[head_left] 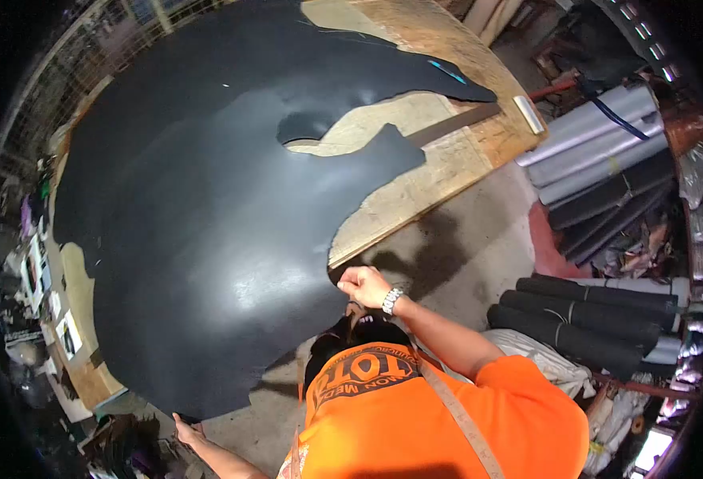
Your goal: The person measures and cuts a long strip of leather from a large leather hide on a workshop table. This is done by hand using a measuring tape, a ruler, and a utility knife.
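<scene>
Black hide (208, 231) edge hides right hand (362, 285) fingers.

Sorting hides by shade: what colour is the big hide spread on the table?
Black, with a slight sheen; the hide shows in the head view, on the wooden table.

Glossy black leather hide (208, 207), pale tan wooden table (439, 168), bright orange shirt (447, 423) with dark lettering, grey and black rolls (599, 152)

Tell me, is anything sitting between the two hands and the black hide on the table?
Nothing visible does. The right hand already grips the edge of the black hide at the corner of the wooden table, and the left hand touches its near edge. The hide's top surface looks bare.
</scene>
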Demonstrator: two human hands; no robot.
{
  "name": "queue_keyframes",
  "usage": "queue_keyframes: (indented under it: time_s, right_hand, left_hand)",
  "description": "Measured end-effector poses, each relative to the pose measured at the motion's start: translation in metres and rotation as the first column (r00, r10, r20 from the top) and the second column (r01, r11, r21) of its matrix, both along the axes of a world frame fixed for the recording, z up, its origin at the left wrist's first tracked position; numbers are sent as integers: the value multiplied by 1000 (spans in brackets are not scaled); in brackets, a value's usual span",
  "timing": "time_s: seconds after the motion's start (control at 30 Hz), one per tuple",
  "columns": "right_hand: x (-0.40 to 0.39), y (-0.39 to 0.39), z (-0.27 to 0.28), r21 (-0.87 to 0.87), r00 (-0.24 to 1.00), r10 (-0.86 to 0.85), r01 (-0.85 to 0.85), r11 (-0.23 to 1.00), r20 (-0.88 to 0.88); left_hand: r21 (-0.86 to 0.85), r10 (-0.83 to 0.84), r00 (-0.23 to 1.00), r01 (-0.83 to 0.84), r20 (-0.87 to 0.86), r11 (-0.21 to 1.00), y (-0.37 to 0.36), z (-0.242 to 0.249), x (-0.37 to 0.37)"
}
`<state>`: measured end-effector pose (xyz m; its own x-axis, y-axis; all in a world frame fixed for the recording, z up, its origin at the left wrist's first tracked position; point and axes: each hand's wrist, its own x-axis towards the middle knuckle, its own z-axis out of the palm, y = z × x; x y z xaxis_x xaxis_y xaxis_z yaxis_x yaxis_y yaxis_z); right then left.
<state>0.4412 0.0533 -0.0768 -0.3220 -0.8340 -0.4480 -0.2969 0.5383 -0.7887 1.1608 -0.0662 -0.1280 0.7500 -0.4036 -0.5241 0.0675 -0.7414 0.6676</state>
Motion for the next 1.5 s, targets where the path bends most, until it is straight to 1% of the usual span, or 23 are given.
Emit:
queue_keyframes:
  time_s: [0.07,0.1,0.17,0.23,0.3,0.4,0.43,0.47,0.5,0.57,0.6,0.67,0.77,0.83,0.9,0.97,1.1,1.23,1.37,1.4,1.43,1.47,1.5]
  right_hand:
    - [-31,8,14,-112,995,-39,28,993,-97]
    - [-52,12,16,-174,994,-88,76,982,-62]
    - [-112,15,4,-266,975,-216,194,944,-55]
    - [-185,7,31,-190,958,-232,199,961,-170]
    - [-263,-7,43,-291,907,-294,206,934,-302]
    - [-377,-34,67,-344,659,-268,15,939,-702]
    - [-422,-47,64,-191,632,-148,1,982,-760]
    - [-430,-70,113,253,720,78,139,957,-690]
    - [-486,-58,62,-10,586,27,-60,998,-810]
    - [-556,-64,43,109,643,246,-245,963,-726]
    - [-580,-68,32,120,726,310,-302,946,-615]
    - [-591,-76,34,165,661,506,-509,845,-555]
    - [-616,-64,11,83,617,466,-545,834,-635]
    - [-600,-86,40,329,649,551,-443,834,-524]
    - [-613,-88,30,287,501,598,-565,774,-626]
    - [-612,-93,30,413,411,679,-566,713,-609]
    - [-627,-86,41,268,260,565,-679,683,-783]
    - [-603,-94,116,275,303,482,-530,802,-822]
    - [-593,-116,207,176,99,313,-651,738,-945]
    - [-589,-121,232,188,67,303,-653,734,-951]
    - [-581,-130,257,200,32,294,-661,724,-955]
    - [-564,-139,282,153,0,211,-688,709,-978]
    - [-581,-144,310,284,-3,338,-550,786,-941]
  left_hand:
    - [278,-222,862,99,456,955,-16,6,-40]
    - [206,-203,652,73,731,976,-26,11,-88]
    - [135,-252,242,413,937,900,-64,-14,-118]
    - [106,-337,237,656,911,747,-96,32,-245]
    - [50,-375,176,852,910,522,-119,45,-361]
    - [15,-485,109,969,867,246,-141,80,-519]
    - [151,-454,-7,947,891,282,-147,90,-557]
    - [210,-496,-25,923,868,322,-154,103,-588]
    - [169,-494,24,925,869,341,-166,94,-596]
    - [386,-594,29,734,804,559,-172,55,-599]
    - [486,-728,95,686,679,542,-174,63,-603]
    - [455,-698,137,668,703,589,-173,48,-599]
    - [409,-663,203,648,720,642,-149,38,-607]
    - [407,-662,211,644,719,648,-130,38,-605]
    - [395,-661,210,659,720,640,-113,43,-610]
    - [384,-656,212,667,725,639,-93,43,-614]
    - [399,-694,214,687,688,607,-51,50,-624]
    - [374,-687,239,694,686,615,-36,55,-628]
    - [188,-579,305,745,756,640,-35,45,-612]
    - [208,-690,360,777,628,594,-49,69,-597]
    - [52,-790,520,824,326,564,-75,106,-571]
    - [91,-659,413,803,628,589,-95,96,-549]
    - [123,-462,245,765,853,632,-100,82,-535]
